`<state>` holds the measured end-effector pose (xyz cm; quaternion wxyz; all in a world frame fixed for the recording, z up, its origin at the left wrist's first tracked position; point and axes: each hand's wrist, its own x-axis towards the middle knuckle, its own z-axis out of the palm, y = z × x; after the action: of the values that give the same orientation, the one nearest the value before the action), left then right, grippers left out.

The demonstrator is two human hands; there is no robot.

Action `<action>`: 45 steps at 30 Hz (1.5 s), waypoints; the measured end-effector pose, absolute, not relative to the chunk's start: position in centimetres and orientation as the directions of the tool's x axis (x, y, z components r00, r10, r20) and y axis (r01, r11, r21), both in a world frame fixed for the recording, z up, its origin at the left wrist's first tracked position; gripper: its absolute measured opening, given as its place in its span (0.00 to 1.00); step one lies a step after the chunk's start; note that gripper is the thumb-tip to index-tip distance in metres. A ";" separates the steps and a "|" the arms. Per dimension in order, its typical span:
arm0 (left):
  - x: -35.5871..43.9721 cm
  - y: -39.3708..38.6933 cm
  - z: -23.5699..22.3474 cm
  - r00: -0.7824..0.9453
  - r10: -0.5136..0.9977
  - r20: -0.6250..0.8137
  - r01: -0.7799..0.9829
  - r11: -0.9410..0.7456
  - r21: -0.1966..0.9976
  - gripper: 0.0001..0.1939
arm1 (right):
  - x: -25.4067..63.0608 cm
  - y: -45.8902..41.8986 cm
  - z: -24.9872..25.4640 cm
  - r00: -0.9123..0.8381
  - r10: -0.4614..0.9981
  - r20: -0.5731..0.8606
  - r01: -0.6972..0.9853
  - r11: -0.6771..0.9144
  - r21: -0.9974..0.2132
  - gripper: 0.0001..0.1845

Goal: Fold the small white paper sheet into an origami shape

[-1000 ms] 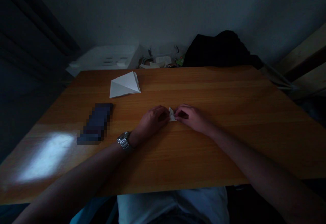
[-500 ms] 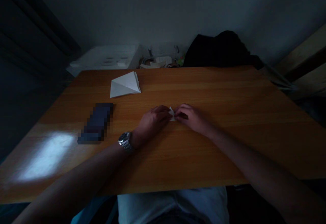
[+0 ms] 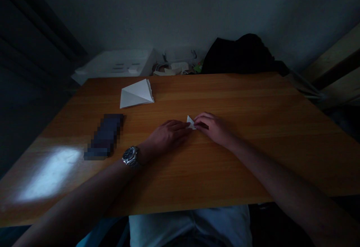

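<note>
Across the worktop (image 3: pixel 197 179) from its front edge: a silver watch (image 3: pixel 131 156), then the left hand (image 3: pixel 168 136), flattened, fingers straight, tips on a small folded paper (image 3: pixel 190 120) around mid-worktop. The right hand (image 3: pixel 212 129) pinches that paper's right side. Near the back left corner lies a larger folded sheet (image 3: pixel 137 92).

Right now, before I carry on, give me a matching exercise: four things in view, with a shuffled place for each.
Things
1. small folded paper
2. larger folded paper
3. wristwatch
4. black heap

Places
A. around the left wrist
B. beyond the far edge of the table
C. at the fingers of the left hand and right hand
D. toward the table's far left

Pairs: 1-C, 2-D, 3-A, 4-B
</note>
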<state>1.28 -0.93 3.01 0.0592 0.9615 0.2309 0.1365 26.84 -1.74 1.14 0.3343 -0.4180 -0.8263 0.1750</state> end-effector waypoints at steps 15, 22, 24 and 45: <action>0.8 -0.3 3.1 0.864 0.462 0.198 0.428 -0.883 0.194 0.21 | 29.7 -2.5 1.9 -0.703 0.687 0.185 0.596 0.711 -0.374 0.21; 0.6 -0.1 2.8 0.876 0.446 0.181 0.416 -0.891 0.185 0.22 | 29.9 -2.8 2.7 -0.712 0.690 0.132 0.609 0.701 -0.371 0.20; 0.5 -0.1 2.8 0.877 0.448 0.173 0.418 -0.890 0.184 0.22 | 29.8 -2.9 2.9 -0.701 0.704 0.115 0.625 0.683 -0.377 0.20; -0.4 -0.1 2.5 0.880 0.444 0.168 0.422 -0.894 0.151 0.20 | 31.0 -2.7 2.8 -0.715 0.685 0.139 0.577 0.691 -0.435 0.22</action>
<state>-0.39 -0.12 2.54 0.0552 0.9680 0.2235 0.0994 31.01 -2.67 2.85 0.1467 -0.3475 -0.9078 0.1836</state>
